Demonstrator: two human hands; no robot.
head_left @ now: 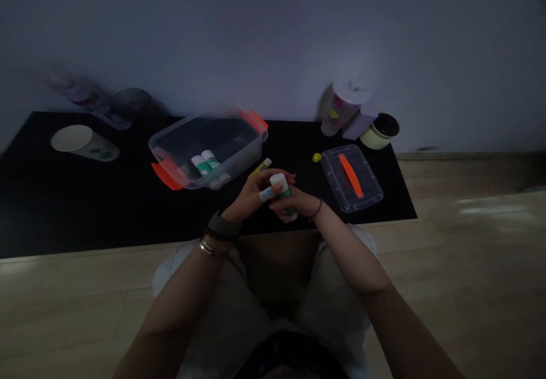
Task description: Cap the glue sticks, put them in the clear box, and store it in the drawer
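A white-capped glue stick (280, 184) with a green label stands slightly tilted between my hands, above the table's front edge. My right hand (301, 201) is wrapped round its lower part. My left hand (251, 196) is closed about its upper part, with the thumb against the cap; a pale band circles that thumb. Just behind my left hand lies a yellow tube (261, 167) with a white end, partly hidden by the fingers. Two similar glue sticks (205, 163) rest inside the clear plastic box (249, 160) with orange latches, left of my hands.
Right of my hands lies a clear lid (373, 188) with an orange handle, beside a small yellow cap (316, 157). Behind it stand a lidded cup (336, 114) and a cream jar (377, 136). A paper cup (100, 144) lies tipped at left, before a blurred bottle (91, 99).
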